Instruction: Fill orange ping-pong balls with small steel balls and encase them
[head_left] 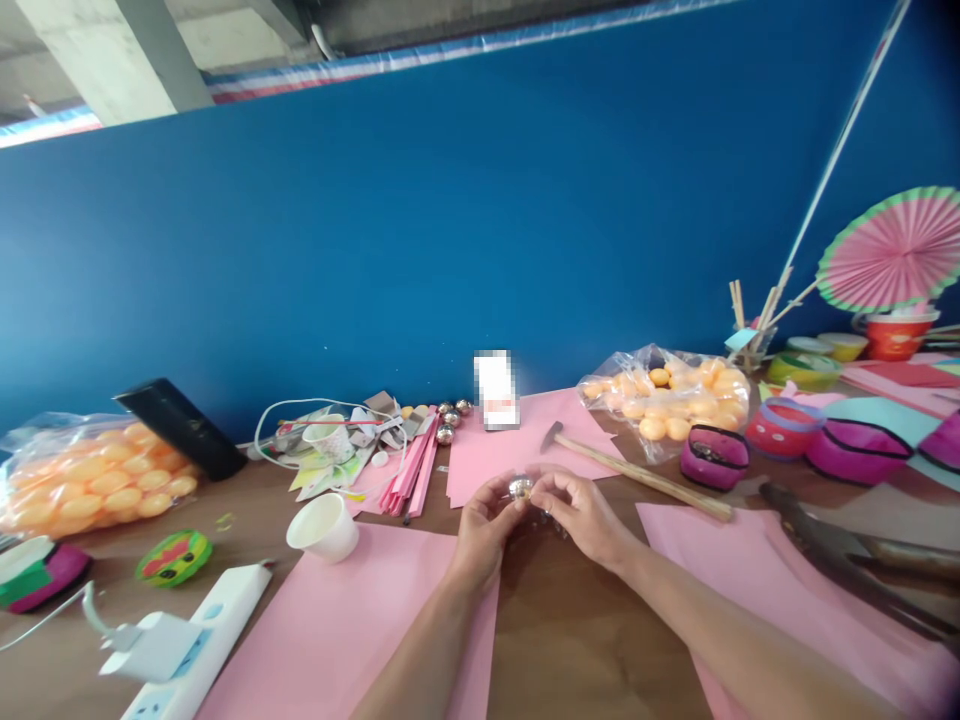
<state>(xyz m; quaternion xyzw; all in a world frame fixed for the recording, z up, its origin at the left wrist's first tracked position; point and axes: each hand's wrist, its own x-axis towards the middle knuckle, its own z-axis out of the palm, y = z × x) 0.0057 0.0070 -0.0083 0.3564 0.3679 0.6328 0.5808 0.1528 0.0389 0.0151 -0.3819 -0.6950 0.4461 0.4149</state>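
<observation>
A shiny silver ball point(520, 487) is held up over the table, between the fingertips of both hands. My left hand point(481, 527) is closed on its left side, thumb in front. From the right, the thumb and fingers of my right hand point(589, 515) pinch at the ball's edge; any smaller piece between them is too small to make out. Some small glinting bits point(553, 522) lie beneath the right fingers, blurred. Beyond the hands, several similar silver balls point(445, 434) rest beside pink paper strips point(411, 468).
A hammer point(637, 470) lies beyond my right hand, near a small purple pouch point(714, 458) and a bag of orange balls point(679, 400). At left stand a white cup point(323, 527) on pink paper point(337, 620) and a power strip point(217, 610). A blue partition point(450, 220) closes off the back.
</observation>
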